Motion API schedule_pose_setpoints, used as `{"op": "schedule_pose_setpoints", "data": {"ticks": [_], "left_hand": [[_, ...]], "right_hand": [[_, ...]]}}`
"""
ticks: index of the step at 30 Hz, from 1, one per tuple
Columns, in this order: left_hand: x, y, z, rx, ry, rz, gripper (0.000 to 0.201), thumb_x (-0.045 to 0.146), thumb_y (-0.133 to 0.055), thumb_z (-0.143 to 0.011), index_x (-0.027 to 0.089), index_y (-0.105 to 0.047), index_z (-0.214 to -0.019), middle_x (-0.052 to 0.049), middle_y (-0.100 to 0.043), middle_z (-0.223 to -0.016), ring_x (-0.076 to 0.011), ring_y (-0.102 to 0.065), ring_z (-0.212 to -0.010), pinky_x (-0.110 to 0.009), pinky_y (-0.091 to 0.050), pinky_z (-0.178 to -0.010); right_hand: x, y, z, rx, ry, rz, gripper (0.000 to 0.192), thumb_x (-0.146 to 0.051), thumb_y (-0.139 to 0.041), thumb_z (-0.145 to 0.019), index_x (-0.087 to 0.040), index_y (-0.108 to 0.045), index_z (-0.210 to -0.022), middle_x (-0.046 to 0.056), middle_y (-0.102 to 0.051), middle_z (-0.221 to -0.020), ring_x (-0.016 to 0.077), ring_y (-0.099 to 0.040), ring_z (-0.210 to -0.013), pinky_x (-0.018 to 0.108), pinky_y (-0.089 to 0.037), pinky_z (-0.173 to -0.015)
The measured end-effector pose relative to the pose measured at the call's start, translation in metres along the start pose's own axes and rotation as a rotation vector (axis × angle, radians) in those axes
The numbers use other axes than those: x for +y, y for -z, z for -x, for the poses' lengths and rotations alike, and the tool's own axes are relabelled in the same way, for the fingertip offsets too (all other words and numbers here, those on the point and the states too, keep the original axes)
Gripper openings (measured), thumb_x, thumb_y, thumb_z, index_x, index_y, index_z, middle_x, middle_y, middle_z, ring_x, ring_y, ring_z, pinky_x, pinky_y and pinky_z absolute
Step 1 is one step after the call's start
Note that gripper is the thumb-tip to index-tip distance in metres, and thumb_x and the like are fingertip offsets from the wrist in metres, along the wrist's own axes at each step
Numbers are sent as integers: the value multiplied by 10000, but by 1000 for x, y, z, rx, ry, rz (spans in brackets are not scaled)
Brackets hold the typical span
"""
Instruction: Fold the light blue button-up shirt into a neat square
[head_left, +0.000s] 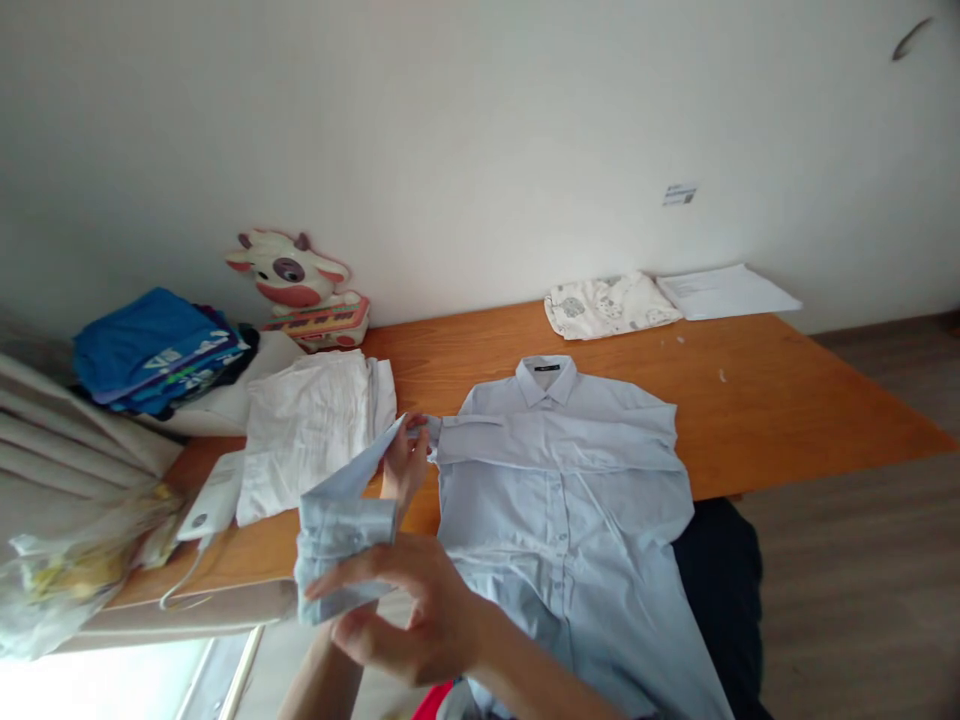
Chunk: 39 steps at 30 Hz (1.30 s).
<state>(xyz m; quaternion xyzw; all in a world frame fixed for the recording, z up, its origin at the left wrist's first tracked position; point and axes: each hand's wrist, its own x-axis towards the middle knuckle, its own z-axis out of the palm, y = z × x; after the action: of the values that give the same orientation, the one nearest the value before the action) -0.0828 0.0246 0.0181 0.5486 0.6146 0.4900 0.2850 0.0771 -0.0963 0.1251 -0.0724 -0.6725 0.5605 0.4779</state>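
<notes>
Shirt sleeve lifted off the table, cuff pinched in right-hand grip, fold in left-hand grip.

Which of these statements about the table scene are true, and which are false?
1. The pale blue button-up shirt lies collar-up on the orange wooden table. True.
2. Both hands hold the shirt's sleeve. True: the left hand pinches it higher up, the right hand holds the cuff.
3. The folded blue clothes sit at the table's right end. False: they are at the left.
4. The cow-shaped toy lies on the shirt. False: it stands against the wall.
</notes>
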Motion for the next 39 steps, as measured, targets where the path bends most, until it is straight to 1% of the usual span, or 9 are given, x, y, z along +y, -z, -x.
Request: {"op": "schedule_pose_setpoints", "data": {"ticks": [5, 8, 15, 19, 23, 27, 32, 35, 39], "left_hand": [[-10, -16, -13, 264, 2, 177, 342, 295, -727, -918, 224, -608, -1231, -78, -712, -1156, -176, -695, -905, -288, -565, -733], [-17, -26, -20, 251, -38, 186, 233, 230, -765, -830, 205, -649, -1030, -58, -718, -978, -195, -688, -905, -327, -572, -862], [-40, -30, -25, 562, -106, 245, 534, 88, -545, -783, 235, -507, -1295, -128, -666, -1368, -242, -670, -1267, -432, -504, -1111], [-44, -28, -26, 299, -148, -84, 375, 133, -686, -735, 270, -707, -1084, -74, -762, -1118, -307, -691, -1136, -484, -491, -1114], [-35, -23, -19, 143, -255, -518, 367, 317, -769, -824, 266, -739, -1187, -99, -775, -1125, -358, -688, -1091, -522, -514, -1059], [-14, -22, 4, 39, -352, -515, 278, 258, -705, -895, 252, -754, -1168, -91, -784, -1122, -334, -704, -1104, -493, -534, -1052], [-1, -52, 19, -261, -301, -417, 248, 277, -681, -933, 282, -769, -1165, -69, -808, -1191, -313, -736, -1104, -506, -588, -1037], [-17, -65, 1, -85, -261, -478, 264, 305, -691, -916, 254, -752, -1167, -126, -797, -1251, -366, -703, -1224, -588, -538, -1117], [-42, -52, -28, 196, -275, -539, 390, 318, -695, -907, 229, -668, -1285, -164, -709, -1408, -390, -602, -1397, -629, -455, -1200]], "right_hand": [[5, -9, 28, 37, -84, 162, 179, -252, -613, -1013, -209, -782, -1053, 39, -827, -940, 162, -782, -888, 277, -626, -874], [8, -12, 37, 55, -60, 155, 150, -229, -629, -989, -212, -778, -1000, 36, -835, -994, 146, -786, -947, 247, -611, -894], [9, 10, 54, 216, -115, 203, 224, -258, -589, -1061, -251, -812, -1081, 21, -848, -1011, 157, -783, -900, 274, -613, -868], [7, 39, 64, 359, -206, 322, 260, -291, -559, -1099, -263, -816, -1121, 26, -847, -1027, 187, -784, -952, 316, -606, -904], [15, 64, 83, 374, -235, 388, 264, -309, -555, -1104, -294, -785, -1233, 25, -837, -1157, 218, -776, -1087, 369, -595, -1017], [24, 82, 106, 466, -330, 404, 437, -336, -561, -1099, -317, -598, -1533, 57, -701, -1503, 248, -672, -1373, 404, -552, -1145], [22, 80, 119, 468, -401, 396, 372, -380, -589, -1090, -358, -674, -1452, 30, -745, -1431, 252, -714, -1291, 409, -561, -1123], [22, 74, 123, 497, -405, 367, 344, -415, -616, -1079, -347, -717, -1401, 45, -773, -1370, 267, -732, -1244, 428, -577, -1095], [27, 80, 128, 662, -369, 301, 321, -465, -644, -1061, -309, -763, -1315, 79, -796, -1280, 286, -750, -1169, 421, -626, -982]]}}
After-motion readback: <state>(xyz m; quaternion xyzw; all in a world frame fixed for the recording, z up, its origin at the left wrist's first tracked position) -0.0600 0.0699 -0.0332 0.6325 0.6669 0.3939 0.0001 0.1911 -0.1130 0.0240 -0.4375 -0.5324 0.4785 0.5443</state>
